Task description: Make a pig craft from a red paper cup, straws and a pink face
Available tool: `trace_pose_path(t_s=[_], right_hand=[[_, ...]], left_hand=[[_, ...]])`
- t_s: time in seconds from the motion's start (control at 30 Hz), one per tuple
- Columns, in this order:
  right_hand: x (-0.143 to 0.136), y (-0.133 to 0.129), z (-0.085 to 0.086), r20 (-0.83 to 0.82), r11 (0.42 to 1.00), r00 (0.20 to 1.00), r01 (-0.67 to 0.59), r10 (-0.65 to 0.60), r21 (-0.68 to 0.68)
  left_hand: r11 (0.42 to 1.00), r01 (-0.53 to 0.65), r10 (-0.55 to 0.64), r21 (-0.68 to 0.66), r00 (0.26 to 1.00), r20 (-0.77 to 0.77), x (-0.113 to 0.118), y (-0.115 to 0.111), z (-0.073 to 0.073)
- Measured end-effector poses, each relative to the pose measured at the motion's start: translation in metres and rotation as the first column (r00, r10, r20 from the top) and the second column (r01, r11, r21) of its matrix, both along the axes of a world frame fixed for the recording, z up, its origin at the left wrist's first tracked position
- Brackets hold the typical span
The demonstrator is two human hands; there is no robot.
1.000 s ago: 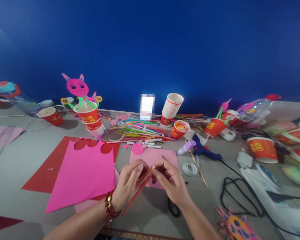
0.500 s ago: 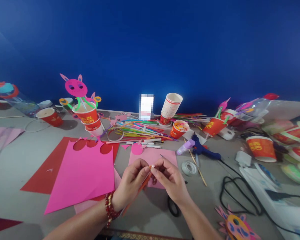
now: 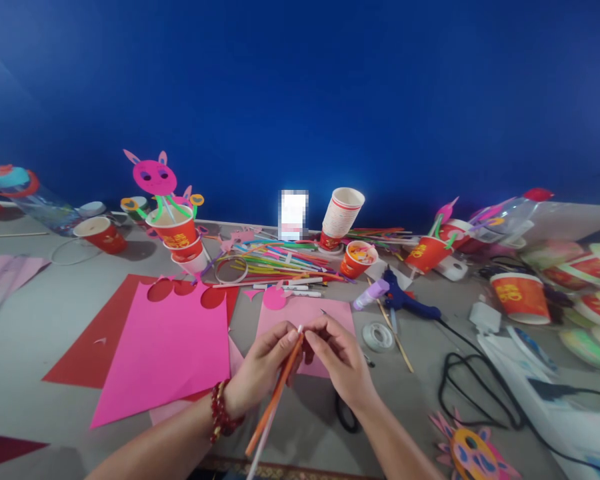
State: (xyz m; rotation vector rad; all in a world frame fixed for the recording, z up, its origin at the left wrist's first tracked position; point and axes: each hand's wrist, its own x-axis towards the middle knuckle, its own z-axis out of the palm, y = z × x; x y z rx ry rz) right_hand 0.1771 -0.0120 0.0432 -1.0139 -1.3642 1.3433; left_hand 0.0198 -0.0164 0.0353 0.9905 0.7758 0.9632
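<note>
On my feed the left hand [image 3: 267,363] is pinching an orange strip [image 3: 275,400] and a white stick [image 3: 261,448] at lower centre; the stick is now showing farther down than before. The right hand [image 3: 337,360] is curling beside their tips, its grip unclear to me. Bright pink paper [image 3: 175,347] is lying left on the grey table [image 3: 405,427], a blue wall [image 3: 300,87] filling the top.

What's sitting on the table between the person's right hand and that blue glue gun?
Between the right hand and the blue glue gun lie a roll of tape and part of a thin wooden stick, as the head view shows.
</note>
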Motion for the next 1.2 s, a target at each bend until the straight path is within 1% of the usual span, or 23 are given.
trace_pose_path(t_s=[0.07, 0.1, 0.17, 0.3, 0.37, 0.43, 0.5, 0.57, 0.67, 0.73, 0.8, 0.93, 1.1, 1.2], right_hand=[[0.000, 0.001, -0.001, -0.012, 0.999, 0.999, 0.034, -0.033, 0.031], [0.000, 0.001, -0.002, -0.016, 0.999, 0.999, 0.041, -0.041, 0.033], [0.000, 0.002, -0.005, -0.008, 0.999, 0.999, 0.032, -0.032, 0.005], [-0.002, 0.001, -0.009, -0.035, 0.997, 0.999, 0.012, -0.015, -0.080], [-0.004, -0.001, -0.011, -0.080, 0.991, 0.996, -0.058, 0.049, -0.122], [-0.008, -0.004, -0.013, -0.100, 0.974, 0.984, -0.160, 0.145, -0.159], [-0.011, -0.006, -0.015, -0.087, 0.963, 0.978, -0.205, 0.192, -0.177], [-0.012, -0.006, -0.016, -0.027, 0.971, 0.983, -0.182, 0.180, -0.153], [-0.011, -0.006, -0.013, 0.164, 0.995, 0.981, -0.099, 0.103, -0.029], [-0.010, -0.007, -0.010, 0.294, 0.995, 0.954, -0.080, 0.061, 0.053], [-0.010, -0.009, -0.008, 0.357, 0.992, 0.933, -0.088, 0.050, 0.091], [-0.011, -0.012, -0.007, 0.332, 0.990, 0.943, -0.079, 0.037, 0.115], [-0.010, -0.011, -0.007, 0.252, 0.991, 0.968, -0.043, 0.011, 0.123], [-0.009, -0.011, -0.006, 0.247, 0.990, 0.969, -0.055, 0.021, 0.132]], left_hand=[[0.994, 0.024, -0.008, -0.109, 0.989, 0.146, 0.001, 0.002, -0.001], [0.991, 0.011, 0.017, -0.133, 0.978, 0.206, 0.000, 0.003, -0.001], [0.989, -0.050, 0.088, -0.140, 0.957, 0.275, -0.001, 0.006, -0.001], [0.975, -0.182, 0.209, -0.126, 0.941, 0.265, -0.003, 0.009, -0.002], [0.971, -0.188, 0.222, -0.145, 0.937, 0.271, -0.003, 0.009, -0.002], [0.974, -0.158, 0.199, -0.164, 0.940, 0.277, -0.003, 0.009, -0.003], [0.975, -0.155, 0.191, -0.159, 0.952, 0.240, -0.002, 0.009, -0.005], [0.973, -0.210, 0.224, -0.096, 0.959, 0.175, -0.003, 0.009, -0.009], [0.950, -0.307, 0.302, 0.056, 0.949, 0.089, -0.008, 0.011, -0.013], [0.933, -0.337, 0.337, 0.126, 0.941, 0.024, -0.011, 0.013, -0.012], [0.926, -0.342, 0.352, 0.162, 0.936, -0.033, -0.013, 0.014, -0.009], [0.921, -0.327, 0.347, 0.211, 0.935, -0.067, -0.013, 0.013, -0.004], [0.910, -0.274, 0.332, 0.310, 0.931, -0.152, -0.015, 0.013, -0.006], [0.907, -0.230, 0.310, 0.353, 0.932, -0.189, -0.015, 0.013, -0.007]])
